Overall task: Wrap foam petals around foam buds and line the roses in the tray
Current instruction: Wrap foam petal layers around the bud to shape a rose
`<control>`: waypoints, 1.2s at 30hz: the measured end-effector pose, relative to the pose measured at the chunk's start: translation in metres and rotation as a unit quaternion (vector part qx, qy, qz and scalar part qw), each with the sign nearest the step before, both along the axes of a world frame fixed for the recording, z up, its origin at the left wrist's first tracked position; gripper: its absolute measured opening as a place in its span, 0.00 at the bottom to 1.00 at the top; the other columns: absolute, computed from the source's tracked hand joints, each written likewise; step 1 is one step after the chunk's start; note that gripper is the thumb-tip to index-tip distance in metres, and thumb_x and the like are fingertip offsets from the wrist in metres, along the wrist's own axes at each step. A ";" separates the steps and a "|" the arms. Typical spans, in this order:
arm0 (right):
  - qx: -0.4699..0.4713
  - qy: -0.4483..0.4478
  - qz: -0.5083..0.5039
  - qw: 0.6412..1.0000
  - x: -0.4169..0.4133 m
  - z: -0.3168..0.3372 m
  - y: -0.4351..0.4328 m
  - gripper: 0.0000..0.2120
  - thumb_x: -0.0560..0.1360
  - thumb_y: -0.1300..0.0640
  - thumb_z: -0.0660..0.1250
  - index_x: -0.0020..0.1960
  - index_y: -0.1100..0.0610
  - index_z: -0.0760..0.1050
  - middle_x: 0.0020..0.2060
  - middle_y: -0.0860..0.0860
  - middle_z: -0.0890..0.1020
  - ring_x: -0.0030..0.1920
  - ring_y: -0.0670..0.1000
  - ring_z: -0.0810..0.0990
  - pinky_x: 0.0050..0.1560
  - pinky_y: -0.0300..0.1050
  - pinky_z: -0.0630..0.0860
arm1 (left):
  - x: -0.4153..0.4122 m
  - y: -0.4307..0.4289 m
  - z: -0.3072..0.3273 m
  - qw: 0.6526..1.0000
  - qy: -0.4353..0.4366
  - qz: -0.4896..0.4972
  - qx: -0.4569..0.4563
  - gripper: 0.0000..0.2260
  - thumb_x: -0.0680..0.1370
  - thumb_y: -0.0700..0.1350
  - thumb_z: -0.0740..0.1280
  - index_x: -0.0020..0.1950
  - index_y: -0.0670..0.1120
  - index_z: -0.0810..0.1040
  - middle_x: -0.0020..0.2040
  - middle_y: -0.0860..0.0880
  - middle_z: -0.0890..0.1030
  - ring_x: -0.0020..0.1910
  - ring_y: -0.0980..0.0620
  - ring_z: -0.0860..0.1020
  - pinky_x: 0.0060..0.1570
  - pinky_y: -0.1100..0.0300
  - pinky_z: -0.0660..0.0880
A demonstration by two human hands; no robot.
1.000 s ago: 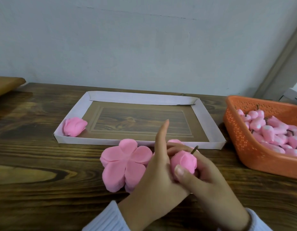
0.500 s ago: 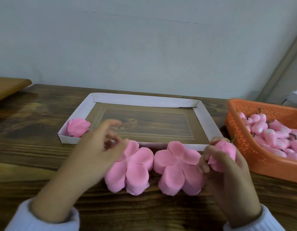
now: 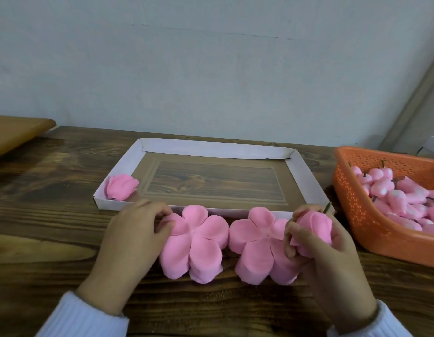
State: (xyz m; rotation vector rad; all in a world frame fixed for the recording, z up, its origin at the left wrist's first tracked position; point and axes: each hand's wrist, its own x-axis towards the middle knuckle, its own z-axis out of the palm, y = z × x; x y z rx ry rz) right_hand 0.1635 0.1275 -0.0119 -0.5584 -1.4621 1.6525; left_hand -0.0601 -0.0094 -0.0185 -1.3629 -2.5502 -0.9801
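Observation:
Two stacks of pink five-lobed foam petals lie on the table in front of the tray, the left stack (image 3: 195, 242) and the right stack (image 3: 256, 244). My left hand (image 3: 135, 234) pinches the upper left lobe of the left stack. My right hand (image 3: 318, 242) grips a partly wrapped pink bud (image 3: 314, 226) whose thin stem sticks up to the right. A white-rimmed cardboard tray (image 3: 218, 148) holds one finished pink rose (image 3: 121, 187) in its near left corner.
An orange perforated basket (image 3: 357, 207) at the right holds several pink foam buds (image 3: 400, 193) with stems. A brown board (image 3: 14, 132) juts in at the far left. A pale wall rises behind the wooden table (image 3: 40, 190).
The hands parted: my right hand carried the bud to the right, uncovering the second petal stack. My left hand swung left and came down onto the left stack's edge.

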 end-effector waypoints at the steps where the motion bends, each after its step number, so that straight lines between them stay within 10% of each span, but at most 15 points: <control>1: 0.003 -0.002 -0.001 1.000 0.000 -0.001 0.000 0.06 0.65 0.62 0.72 0.40 0.53 0.79 0.28 0.55 0.76 0.26 0.51 0.73 0.26 0.40 0.72 | 0.001 0.000 0.001 1.000 0.020 -0.005 0.000 0.06 0.69 0.39 0.73 0.41 0.50 0.81 0.40 0.53 0.80 0.41 0.49 0.78 0.43 0.50 0.75; 9: 0.030 -0.012 -0.011 0.999 -0.001 -0.003 0.000 0.05 0.66 0.61 0.69 0.40 0.52 0.79 0.28 0.53 0.77 0.27 0.49 0.74 0.27 0.39 0.72 | 0.002 0.001 0.001 0.998 0.020 -0.055 0.018 0.15 0.68 0.32 0.71 0.50 0.48 0.83 0.36 0.58 0.72 0.38 0.51 0.74 0.41 0.52 0.73; 36: 0.037 -0.006 -0.003 0.999 -0.003 -0.009 0.002 0.05 0.65 0.58 0.72 0.41 0.52 0.80 0.29 0.51 0.78 0.29 0.48 0.76 0.29 0.38 0.74 | -0.006 -0.004 -0.003 0.996 0.022 -0.060 0.057 0.11 0.71 0.39 0.72 0.36 0.51 0.72 0.35 0.55 0.75 0.36 0.53 0.75 0.35 0.53 0.72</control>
